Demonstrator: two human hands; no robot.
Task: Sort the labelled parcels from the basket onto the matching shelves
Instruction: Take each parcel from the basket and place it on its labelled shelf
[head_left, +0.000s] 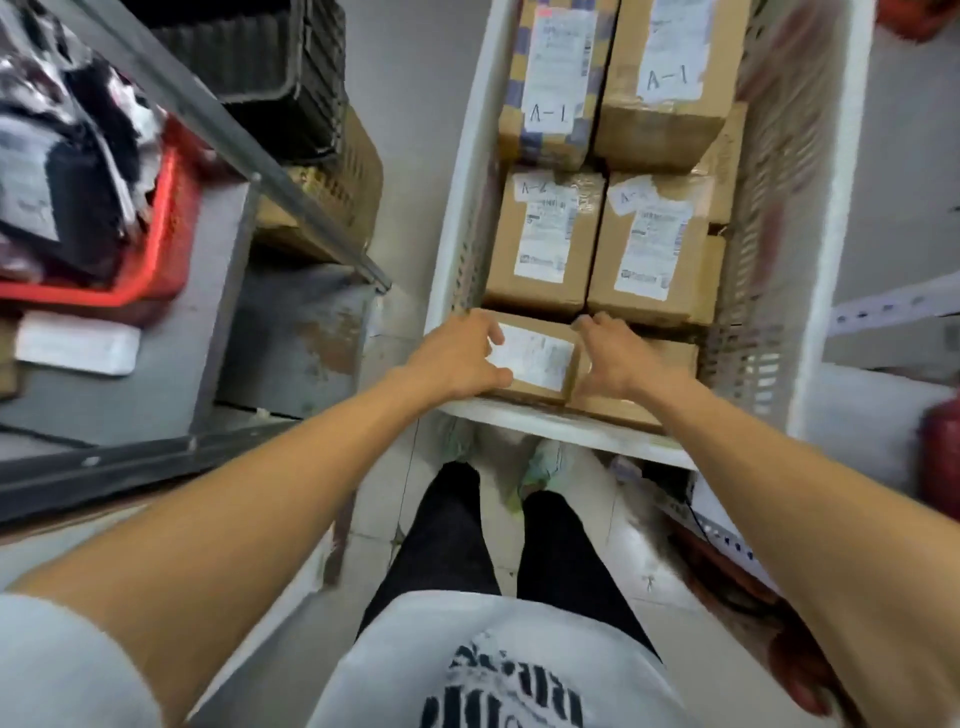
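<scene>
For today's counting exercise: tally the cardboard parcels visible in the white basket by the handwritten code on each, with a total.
Marked A-1: 2
Marked A-2: 1
Code blurred or not visible: 3
Total: 6 parcels in the white basket

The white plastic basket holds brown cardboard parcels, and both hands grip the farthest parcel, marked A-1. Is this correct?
Not quite. In the head view, both hands, left hand and right hand, grip the nearest brown cardboard parcel in the white plastic basket, not the farthest. Its mark is unreadable.
</scene>
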